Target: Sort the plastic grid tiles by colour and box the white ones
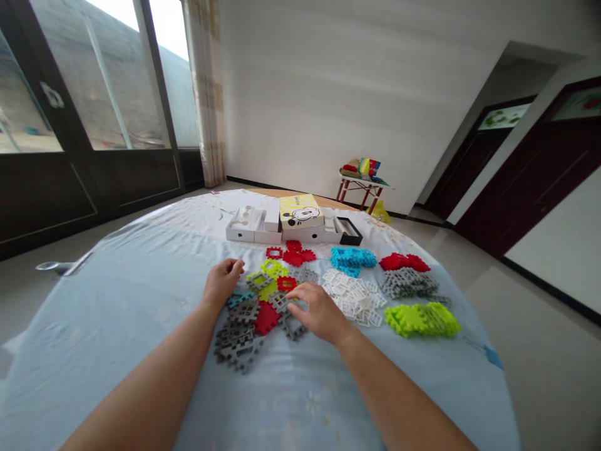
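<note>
Interlocking plastic building pieces with notched edges lie in a mixed pile in front of me. My left hand [222,283] is at the pile's left side, its fingers curled in; whatever they may hold is hidden. My right hand [315,308] reaches over the pile's right side, thumb and fingers apart, close to a grey piece [278,303]. Between the hands lie a red window piece [286,284], a yellow-green piece [268,292] and a solid red piece [267,318]. Several dark grey pieces [239,338] overlap nearest me.
Sorted heaps lie to the right: blue pieces [352,258], white pieces [354,295], red pieces [404,262], grey pieces [408,283] and lime pieces [422,319]. Behind them stand open white boxes [241,235] and a yellow cartoon box [300,212]. A cloth covers the round table [141,300].
</note>
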Action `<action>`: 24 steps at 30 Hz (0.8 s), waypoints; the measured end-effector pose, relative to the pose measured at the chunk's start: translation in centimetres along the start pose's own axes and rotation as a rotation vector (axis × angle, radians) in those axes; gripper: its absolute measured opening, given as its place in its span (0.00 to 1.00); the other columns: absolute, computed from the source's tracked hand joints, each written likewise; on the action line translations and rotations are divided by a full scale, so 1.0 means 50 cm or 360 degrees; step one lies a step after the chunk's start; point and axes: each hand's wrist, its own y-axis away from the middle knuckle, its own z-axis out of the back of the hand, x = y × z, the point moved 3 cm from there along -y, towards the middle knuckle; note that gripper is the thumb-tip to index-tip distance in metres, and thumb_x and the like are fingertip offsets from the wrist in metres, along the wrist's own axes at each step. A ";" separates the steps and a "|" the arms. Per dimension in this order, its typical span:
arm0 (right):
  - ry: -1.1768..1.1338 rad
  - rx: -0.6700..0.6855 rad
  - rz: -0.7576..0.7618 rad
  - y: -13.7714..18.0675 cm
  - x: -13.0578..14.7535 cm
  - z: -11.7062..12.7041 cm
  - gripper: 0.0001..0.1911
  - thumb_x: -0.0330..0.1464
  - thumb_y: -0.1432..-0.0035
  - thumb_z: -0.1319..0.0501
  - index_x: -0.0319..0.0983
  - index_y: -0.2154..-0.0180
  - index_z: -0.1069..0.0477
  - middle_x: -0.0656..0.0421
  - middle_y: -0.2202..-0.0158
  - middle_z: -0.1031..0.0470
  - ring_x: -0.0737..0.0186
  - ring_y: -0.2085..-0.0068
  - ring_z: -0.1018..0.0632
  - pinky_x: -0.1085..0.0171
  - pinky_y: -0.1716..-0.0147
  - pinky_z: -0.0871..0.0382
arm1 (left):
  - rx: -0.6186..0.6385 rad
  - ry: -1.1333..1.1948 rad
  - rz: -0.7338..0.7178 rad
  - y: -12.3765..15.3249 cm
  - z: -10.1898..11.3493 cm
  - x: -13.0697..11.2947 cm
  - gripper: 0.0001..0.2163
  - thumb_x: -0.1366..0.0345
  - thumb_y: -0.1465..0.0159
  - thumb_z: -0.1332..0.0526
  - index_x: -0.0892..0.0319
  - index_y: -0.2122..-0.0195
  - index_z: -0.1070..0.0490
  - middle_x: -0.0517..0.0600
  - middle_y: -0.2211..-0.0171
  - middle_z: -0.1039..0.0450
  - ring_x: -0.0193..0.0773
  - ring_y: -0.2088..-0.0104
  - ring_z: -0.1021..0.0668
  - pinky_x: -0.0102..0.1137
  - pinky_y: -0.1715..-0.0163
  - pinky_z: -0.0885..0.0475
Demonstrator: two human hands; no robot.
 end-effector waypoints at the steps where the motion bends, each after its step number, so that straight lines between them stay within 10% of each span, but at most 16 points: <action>1: 0.0004 0.0033 0.0016 0.001 0.014 -0.010 0.09 0.32 0.45 0.41 0.39 0.62 0.28 0.56 0.63 0.26 0.62 0.59 0.28 0.61 0.55 0.38 | -0.0003 0.0024 0.0006 0.001 0.001 -0.002 0.15 0.52 0.49 0.45 0.60 0.74 0.29 0.49 0.78 0.27 0.37 0.77 0.27 0.29 0.76 0.35; 14: 0.0166 0.0153 0.0185 -0.094 0.063 -0.091 0.14 0.25 0.43 0.47 0.40 0.58 0.28 0.58 0.58 0.26 0.61 0.55 0.31 0.61 0.52 0.41 | -0.0237 0.0427 0.0151 -0.013 0.014 0.014 0.15 0.54 0.50 0.42 0.63 0.72 0.28 0.50 0.78 0.27 0.35 0.76 0.27 0.29 0.73 0.32; 24: 0.0607 0.0644 0.0008 -0.170 0.076 -0.142 0.16 0.28 0.46 0.46 0.45 0.56 0.28 0.59 0.58 0.25 0.55 0.54 0.32 0.57 0.54 0.41 | -0.0368 0.0665 0.0188 -0.021 0.021 0.033 0.17 0.53 0.51 0.42 0.64 0.70 0.28 0.50 0.78 0.28 0.35 0.76 0.26 0.30 0.72 0.30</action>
